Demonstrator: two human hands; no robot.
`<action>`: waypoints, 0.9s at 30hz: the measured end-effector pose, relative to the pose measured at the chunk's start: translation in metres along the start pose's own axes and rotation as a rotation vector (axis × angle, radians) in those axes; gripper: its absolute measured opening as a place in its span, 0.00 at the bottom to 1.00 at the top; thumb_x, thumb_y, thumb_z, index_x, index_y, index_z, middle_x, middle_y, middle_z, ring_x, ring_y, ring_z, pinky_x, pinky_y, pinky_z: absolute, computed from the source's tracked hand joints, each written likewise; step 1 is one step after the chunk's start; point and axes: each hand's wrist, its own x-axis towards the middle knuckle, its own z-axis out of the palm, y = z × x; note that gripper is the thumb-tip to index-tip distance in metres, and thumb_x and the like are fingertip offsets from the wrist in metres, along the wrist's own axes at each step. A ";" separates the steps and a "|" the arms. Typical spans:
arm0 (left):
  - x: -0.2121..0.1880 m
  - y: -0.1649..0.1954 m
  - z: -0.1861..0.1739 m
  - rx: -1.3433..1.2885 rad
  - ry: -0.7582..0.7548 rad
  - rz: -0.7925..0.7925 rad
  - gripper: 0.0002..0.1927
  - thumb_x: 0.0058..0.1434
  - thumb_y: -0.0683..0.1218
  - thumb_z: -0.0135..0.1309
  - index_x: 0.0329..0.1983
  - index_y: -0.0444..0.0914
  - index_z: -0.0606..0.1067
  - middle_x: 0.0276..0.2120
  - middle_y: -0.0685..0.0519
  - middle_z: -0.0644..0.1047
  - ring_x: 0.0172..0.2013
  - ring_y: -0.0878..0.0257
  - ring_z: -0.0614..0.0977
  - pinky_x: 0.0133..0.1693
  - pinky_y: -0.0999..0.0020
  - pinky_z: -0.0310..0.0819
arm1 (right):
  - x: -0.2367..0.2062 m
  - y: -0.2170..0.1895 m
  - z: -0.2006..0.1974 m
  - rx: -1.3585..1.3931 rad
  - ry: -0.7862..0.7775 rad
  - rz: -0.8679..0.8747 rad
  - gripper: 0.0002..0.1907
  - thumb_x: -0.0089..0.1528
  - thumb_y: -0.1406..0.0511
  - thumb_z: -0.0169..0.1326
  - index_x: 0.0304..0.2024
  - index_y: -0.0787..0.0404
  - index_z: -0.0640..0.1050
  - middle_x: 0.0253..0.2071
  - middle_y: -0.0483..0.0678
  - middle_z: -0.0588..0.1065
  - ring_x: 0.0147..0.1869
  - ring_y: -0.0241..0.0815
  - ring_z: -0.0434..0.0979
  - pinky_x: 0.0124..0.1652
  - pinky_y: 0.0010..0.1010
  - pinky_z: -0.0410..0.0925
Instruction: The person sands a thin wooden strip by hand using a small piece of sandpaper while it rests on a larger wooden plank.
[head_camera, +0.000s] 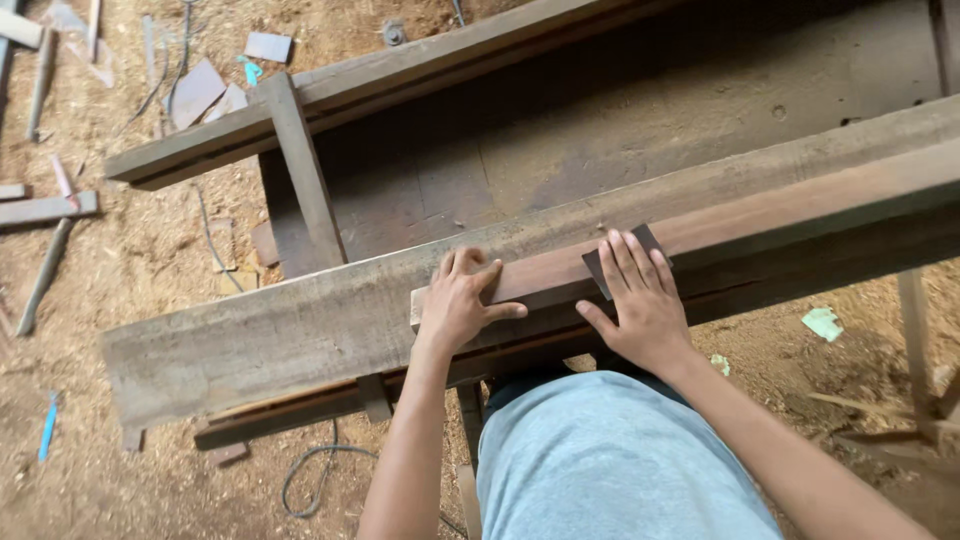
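Right hand (640, 300) presses flat a dark abrasive sheet (615, 258) (fingers spread) on the reddish plank (800, 215); left hand (458, 303) flat, steadying the plank's near end, which runs off rightward.

sawdust-strewn dirt floor (150, 270) with scattered wood offcuts (45, 208), daylight

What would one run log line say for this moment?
left hand: flat on reddish plank | right hand: pressing dark sheet on plank

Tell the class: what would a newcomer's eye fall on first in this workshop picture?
Two bare hands pressed on a reddish plank across the middle: the right hand flat on a dark sheet of sandpaper, the left hand holding the plank's end. Then the sawdust floor, strewn with offcuts at left.
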 end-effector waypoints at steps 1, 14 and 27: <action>0.001 -0.001 -0.002 0.032 0.012 0.030 0.44 0.42 0.74 0.64 0.54 0.42 0.79 0.57 0.46 0.72 0.59 0.48 0.68 0.59 0.49 0.62 | 0.004 -0.002 0.000 -0.003 0.005 -0.002 0.44 0.67 0.41 0.40 0.75 0.63 0.56 0.78 0.54 0.52 0.82 0.48 0.44 0.75 0.45 0.40; -0.014 0.001 0.018 0.049 0.386 0.191 0.26 0.62 0.66 0.54 0.50 0.43 0.82 0.49 0.52 0.83 0.48 0.56 0.82 0.51 0.57 0.72 | 0.036 -0.046 0.017 -0.052 0.016 -0.052 0.45 0.69 0.38 0.22 0.76 0.61 0.51 0.80 0.52 0.49 0.83 0.47 0.43 0.76 0.42 0.36; 0.004 -0.007 0.009 0.067 0.285 0.150 0.32 0.53 0.72 0.59 0.42 0.41 0.82 0.36 0.52 0.85 0.39 0.58 0.84 0.46 0.61 0.74 | 0.044 -0.011 -0.001 -0.071 0.113 0.125 0.45 0.70 0.38 0.18 0.76 0.62 0.50 0.81 0.51 0.45 0.85 0.46 0.37 0.78 0.44 0.33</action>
